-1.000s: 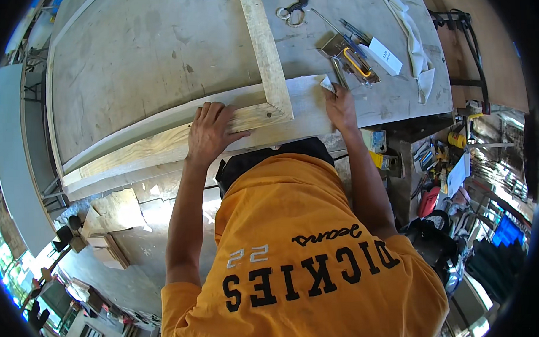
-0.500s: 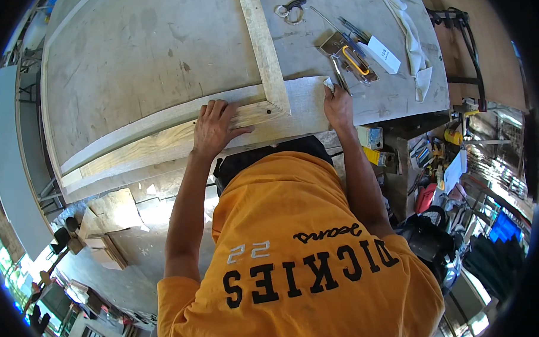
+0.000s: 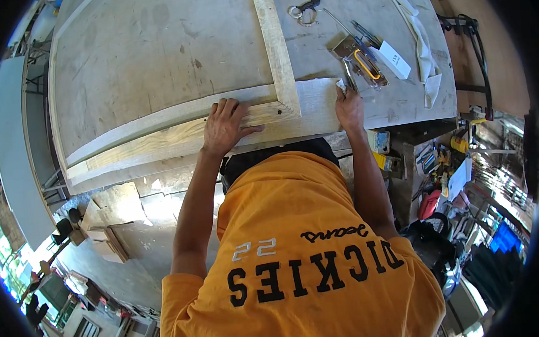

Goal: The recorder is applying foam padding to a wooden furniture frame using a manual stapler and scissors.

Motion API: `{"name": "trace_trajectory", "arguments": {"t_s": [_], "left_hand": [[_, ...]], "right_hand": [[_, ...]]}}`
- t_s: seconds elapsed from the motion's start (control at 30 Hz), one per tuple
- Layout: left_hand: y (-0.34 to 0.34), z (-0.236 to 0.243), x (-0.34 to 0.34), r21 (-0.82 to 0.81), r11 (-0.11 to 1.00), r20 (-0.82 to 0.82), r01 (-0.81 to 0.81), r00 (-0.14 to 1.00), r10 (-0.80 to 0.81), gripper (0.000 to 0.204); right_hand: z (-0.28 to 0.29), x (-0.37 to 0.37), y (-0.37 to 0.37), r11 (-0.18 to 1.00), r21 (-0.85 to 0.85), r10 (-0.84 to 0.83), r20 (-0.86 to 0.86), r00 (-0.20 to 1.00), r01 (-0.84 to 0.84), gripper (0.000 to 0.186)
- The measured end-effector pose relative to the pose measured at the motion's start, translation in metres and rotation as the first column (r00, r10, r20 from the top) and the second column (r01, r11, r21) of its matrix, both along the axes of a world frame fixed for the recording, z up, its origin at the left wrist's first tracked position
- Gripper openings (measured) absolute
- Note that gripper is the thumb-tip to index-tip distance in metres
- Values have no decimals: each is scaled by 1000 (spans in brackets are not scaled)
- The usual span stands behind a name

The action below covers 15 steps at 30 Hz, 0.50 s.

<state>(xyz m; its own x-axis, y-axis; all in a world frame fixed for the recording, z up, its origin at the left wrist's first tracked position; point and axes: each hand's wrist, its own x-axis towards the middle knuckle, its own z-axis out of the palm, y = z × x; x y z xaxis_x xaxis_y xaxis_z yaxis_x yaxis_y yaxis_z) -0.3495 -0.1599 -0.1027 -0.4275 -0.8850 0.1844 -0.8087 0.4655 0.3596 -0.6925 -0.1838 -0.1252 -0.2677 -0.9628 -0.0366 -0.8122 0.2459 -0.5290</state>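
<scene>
My left hand (image 3: 225, 125) lies flat, fingers spread, on the corner of a pale wooden frame (image 3: 277, 61), where two slats meet. The frame rests on a grey worktable (image 3: 158, 47), with a wider bare board (image 3: 312, 107) under its near slat. My right hand (image 3: 349, 105) rests on the right end of that board. Its fingertips are closed on a small white piece (image 3: 340, 84), too small to identify. An orange shirt fills the lower part of the view.
Just beyond my right hand lie a stapler with a yellow handle (image 3: 361, 61), a white box (image 3: 394, 58), a white cloth (image 3: 420, 41) and scissors (image 3: 306, 2). Wood offcuts (image 3: 114, 224) lie on the floor at left. Cluttered tools (image 3: 436, 168) crowd the right.
Both hands stay on the wood in the same places. Only the view has shifted slightly.
</scene>
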Motion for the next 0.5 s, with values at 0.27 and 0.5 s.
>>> {"name": "trace_trajectory", "arguments": {"t_s": [0.27,0.5], "left_hand": [[0,-3,1,-4,1000,10,7,1000,-7,59],[1,-8,4,0,1000,-17,9,1000,-9,60]], "right_hand": [[0,1,1,999,33,-25,-11,1000,26,35],[-1,0,0,999,11,-36,26,999,36,35]]}}
